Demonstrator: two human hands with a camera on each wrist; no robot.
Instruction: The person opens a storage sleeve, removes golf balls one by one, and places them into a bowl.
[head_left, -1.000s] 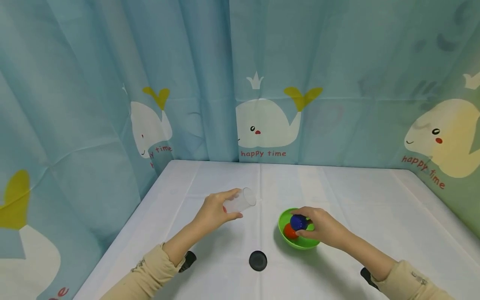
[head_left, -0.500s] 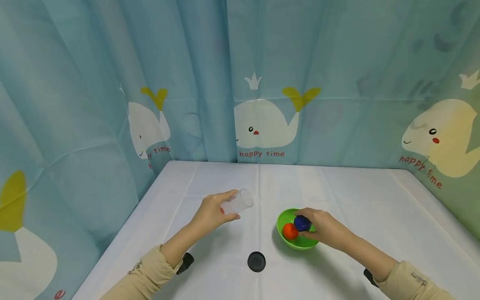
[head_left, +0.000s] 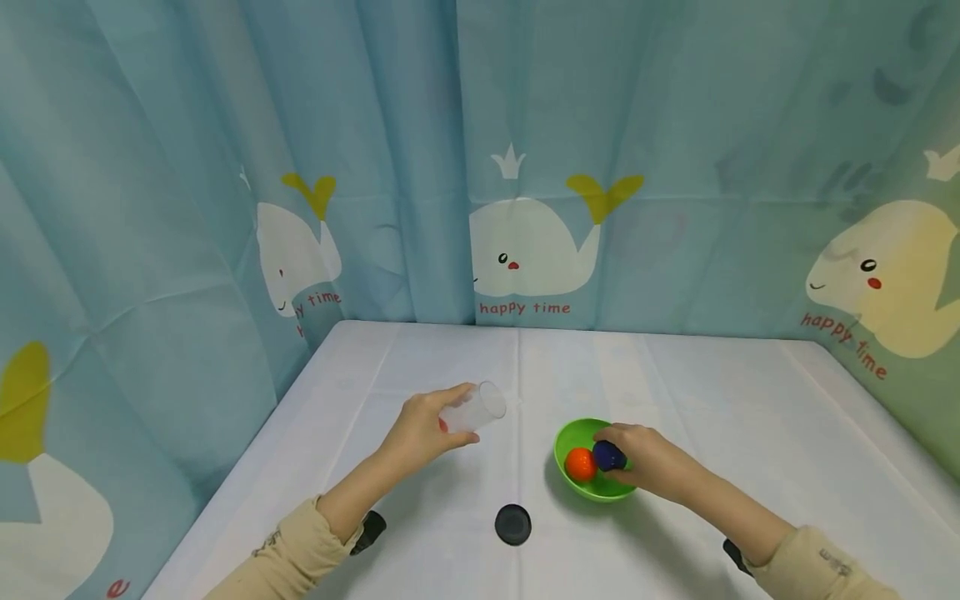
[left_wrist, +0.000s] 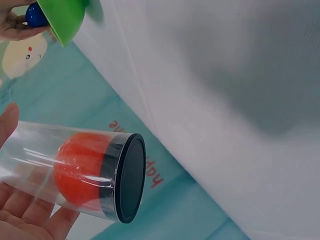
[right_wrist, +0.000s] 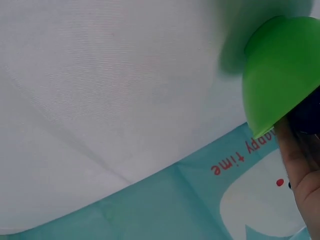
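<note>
My left hand point(head_left: 420, 432) grips a clear cylindrical container point(head_left: 483, 405), tilted above the table with its open rim toward the right. In the left wrist view an orange ball point(left_wrist: 82, 167) sits inside, against the black base point(left_wrist: 132, 179). My right hand point(head_left: 656, 463) pinches a dark blue ball point(head_left: 609, 456) at the right side of a green bowl point(head_left: 566, 442). Beside it, in the bowl, lies another orange ball point(head_left: 581, 464). The right wrist view shows the bowl's outer wall point(right_wrist: 280, 75), with fingers right at the rim and the blue ball partly hidden.
A round black lid point(head_left: 513, 524) lies on the white-covered table point(head_left: 420, 358), in front of and left of the bowl. Blue curtains point(head_left: 405, 125) with printed whales stand behind and at both sides of the table.
My right hand has shifted the blue ball slightly right and down within the bowl, away from the orange ball. The left hand keeps holding the container nearly still.
</note>
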